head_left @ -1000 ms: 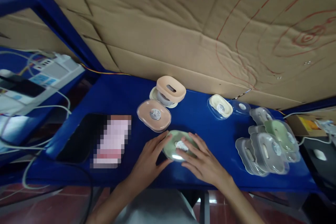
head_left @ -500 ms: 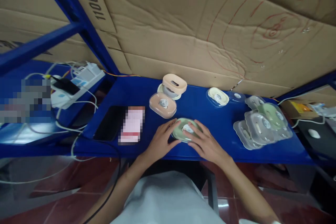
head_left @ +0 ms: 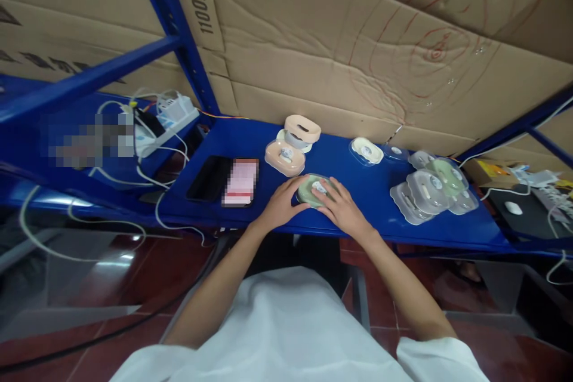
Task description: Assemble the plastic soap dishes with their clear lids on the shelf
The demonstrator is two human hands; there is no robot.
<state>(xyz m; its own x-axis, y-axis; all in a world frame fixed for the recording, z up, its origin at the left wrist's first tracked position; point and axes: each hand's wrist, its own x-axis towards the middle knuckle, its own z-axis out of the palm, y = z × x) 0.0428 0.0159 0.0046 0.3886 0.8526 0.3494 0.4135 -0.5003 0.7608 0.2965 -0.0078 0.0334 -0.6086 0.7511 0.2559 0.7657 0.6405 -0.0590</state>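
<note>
A green oval container (head_left: 317, 187) with a clear cover and a round label lies on the blue table near its front edge. My left hand (head_left: 286, 202) grips its left side, thumb at the near edge. From the right, my right hand (head_left: 341, 206) holds it, with fingers over the top beside the label. Behind and to the left are a peach container (head_left: 285, 157) and a peach lid-like piece (head_left: 302, 128) on a grey and cream one.
A cream container (head_left: 367, 151) and a clear piece (head_left: 396, 153) lie at the back. Clear and green containers (head_left: 427, 191) are piled at right. A phone (head_left: 240, 182) lies beside a black item at left. Cables and a power strip stand further left.
The camera view has shifted, so the table and everything on it appear higher in the picture. Both hands stay around the green container in much the same grip.
</note>
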